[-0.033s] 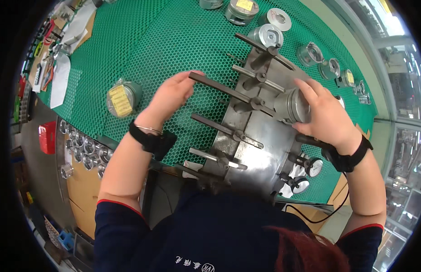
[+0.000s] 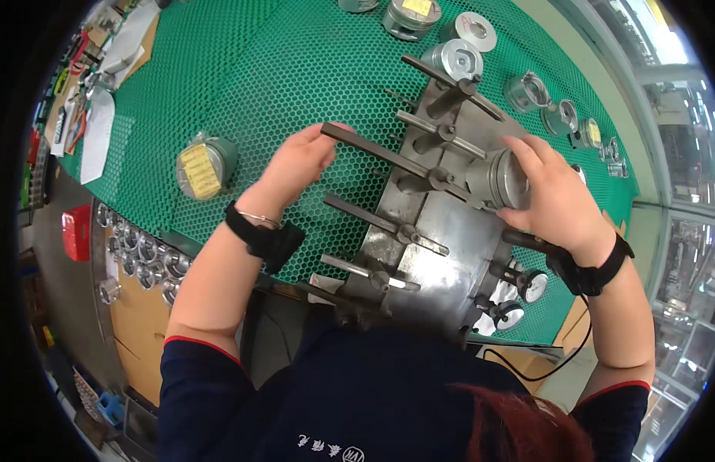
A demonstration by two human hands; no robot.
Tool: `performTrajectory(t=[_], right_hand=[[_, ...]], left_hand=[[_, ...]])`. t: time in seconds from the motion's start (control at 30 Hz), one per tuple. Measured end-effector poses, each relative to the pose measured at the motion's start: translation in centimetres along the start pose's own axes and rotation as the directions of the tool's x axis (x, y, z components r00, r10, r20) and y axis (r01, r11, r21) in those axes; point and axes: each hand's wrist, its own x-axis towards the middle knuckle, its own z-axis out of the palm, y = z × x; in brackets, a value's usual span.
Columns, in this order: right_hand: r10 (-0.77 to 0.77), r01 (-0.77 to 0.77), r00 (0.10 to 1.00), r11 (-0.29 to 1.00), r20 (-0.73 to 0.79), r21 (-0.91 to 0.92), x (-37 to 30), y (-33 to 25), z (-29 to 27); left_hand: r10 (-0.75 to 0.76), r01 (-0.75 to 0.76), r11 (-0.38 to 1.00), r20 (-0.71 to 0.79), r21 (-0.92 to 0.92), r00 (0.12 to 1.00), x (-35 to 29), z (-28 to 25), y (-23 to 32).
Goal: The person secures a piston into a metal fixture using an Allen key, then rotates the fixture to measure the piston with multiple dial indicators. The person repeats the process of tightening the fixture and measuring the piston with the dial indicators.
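Note:
A silver piston (image 2: 491, 180) with ring grooves lies on its side on a metal fixture plate (image 2: 442, 258). My right hand (image 2: 554, 192) grips it from the right, with the thumb on the near side and fingers on the far side. A long dark square bar (image 2: 380, 154) sits across a post on the plate, its right end meeting the piston; whether it enters the piston is hidden. At the bar's left end, my left hand (image 2: 299, 163) has curled fingers closed on it. Similar bars, such as a near dark bar (image 2: 373, 218) and a far one (image 2: 430, 73), lie on other posts.
A piston with a yellow label (image 2: 203, 169) stands on the green mat (image 2: 257, 69) at left. Several more pistons (image 2: 457, 60) line the far and right sides. Dial gauges (image 2: 534, 288) are by the plate's right edge, near a black cable (image 2: 527, 377).
Both hands stay in place on the bar and the piston. The view has shifted very slightly, so things at the left appear a little further left.

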Motion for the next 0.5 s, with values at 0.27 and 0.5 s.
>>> performTrajectory(t=[0.27,0.5], right_hand=[[0.067,-0.067,0.998,0.997,0.006,-0.032,1.5,-0.6,0.5],[-0.073,0.073,0.997,0.997,0.024,-0.032,4.1,-1.7,-3.6]], left_hand=[[0.122,-0.093,0.936,0.065,-0.339,0.99,4.6,4.2,-4.3],[0.142,-0.089,0.92,0.115,-0.382,0.983,4.7,4.0,-4.0]])
